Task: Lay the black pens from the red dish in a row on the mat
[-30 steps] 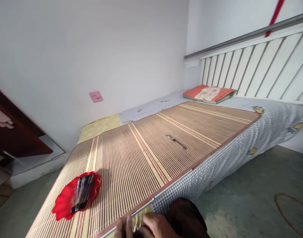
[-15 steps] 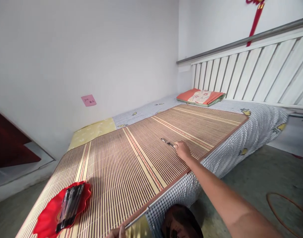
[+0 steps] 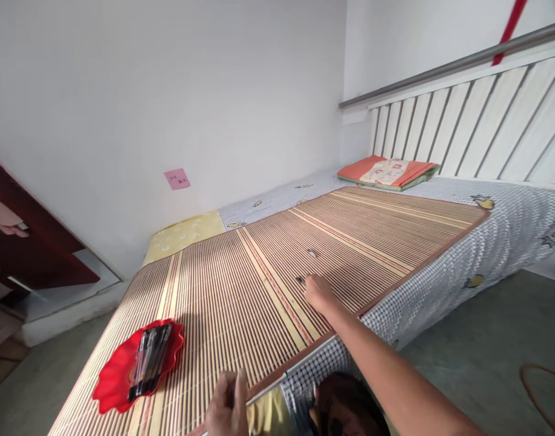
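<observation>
My right hand (image 3: 320, 293) is low over the striped mat (image 3: 205, 303), fingers pinched on a small dark piece (image 3: 300, 280) whose kind I cannot make out. Just beyond it a small clear-and-grey piece (image 3: 312, 252) lies loose on the mat. My left hand (image 3: 227, 404) is at the mat's near edge, thumb up and apart from the curled fingers, with nothing seen between them. To its left, a red wavy-edged plate (image 3: 107, 378) bears several black-capped pens (image 3: 150, 360).
The mat covers a bed with checked bedding (image 3: 423, 297). A folded orange cloth (image 3: 391, 172) lies near the white slatted headboard (image 3: 468, 115). A pink note (image 3: 176, 179) is on the wall. A brown cord (image 3: 532, 387) lies on the floor at right.
My right hand has drawn nearer and left, and a small piece now lies apart beyond it. My left hand has risen further into view. The whole view has shifted slightly.
</observation>
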Tool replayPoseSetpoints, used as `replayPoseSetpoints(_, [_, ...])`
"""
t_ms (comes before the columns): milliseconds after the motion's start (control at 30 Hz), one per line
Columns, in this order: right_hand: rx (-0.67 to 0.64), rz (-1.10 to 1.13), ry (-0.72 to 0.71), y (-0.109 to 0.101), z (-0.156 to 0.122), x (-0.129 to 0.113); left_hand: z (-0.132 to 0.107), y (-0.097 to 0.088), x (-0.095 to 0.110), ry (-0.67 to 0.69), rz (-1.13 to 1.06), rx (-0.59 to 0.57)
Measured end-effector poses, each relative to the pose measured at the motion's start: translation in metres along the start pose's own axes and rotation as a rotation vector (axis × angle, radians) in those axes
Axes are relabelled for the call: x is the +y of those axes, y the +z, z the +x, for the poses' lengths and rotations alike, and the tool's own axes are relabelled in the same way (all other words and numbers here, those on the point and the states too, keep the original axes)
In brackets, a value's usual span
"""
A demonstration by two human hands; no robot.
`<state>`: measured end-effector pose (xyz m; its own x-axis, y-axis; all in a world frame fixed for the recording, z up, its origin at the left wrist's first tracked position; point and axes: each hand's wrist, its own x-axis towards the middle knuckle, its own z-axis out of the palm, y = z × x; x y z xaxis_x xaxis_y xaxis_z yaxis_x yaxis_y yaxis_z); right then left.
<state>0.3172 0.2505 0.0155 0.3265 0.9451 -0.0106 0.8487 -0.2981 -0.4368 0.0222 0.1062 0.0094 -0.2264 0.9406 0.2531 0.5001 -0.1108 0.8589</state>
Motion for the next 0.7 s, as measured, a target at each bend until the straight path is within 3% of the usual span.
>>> replayPoseSetpoints(100, [-0.014,0.045,-0.012,-0.002,0.003,-0.020,0.043,0.015,0.028,-0.051,-0.198,-0.070])
replayPoseSetpoints(200, [-0.004,0.130,-0.062,0.001,-0.009,-0.052,0.085,0.040,0.045,-0.178,-0.418,-0.223])
replayPoseSetpoints(300, [-0.035,0.266,-0.198,0.013,-0.038,-0.091,0.111,0.070,0.041,-0.464,-0.640,-0.352])
replayPoseSetpoints(400, [-0.086,0.392,-0.335,0.022,-0.059,-0.114,0.119,0.089,0.025,-0.589,-0.785,-0.373])
replayPoseSetpoints(500, [-0.050,0.373,-0.306,0.014,-0.051,-0.100,0.116,0.091,0.009,-0.563,-0.826,-0.372])
replayPoseSetpoints(567, [-0.012,0.194,-0.145,0.004,-0.032,-0.073,0.114,0.086,0.005,-0.493,-0.834,-0.399])
replayPoseSetpoints(700, [-0.018,0.076,0.005,-0.007,-0.002,-0.026,0.114,0.073,0.009,-0.331,-0.811,-0.422])
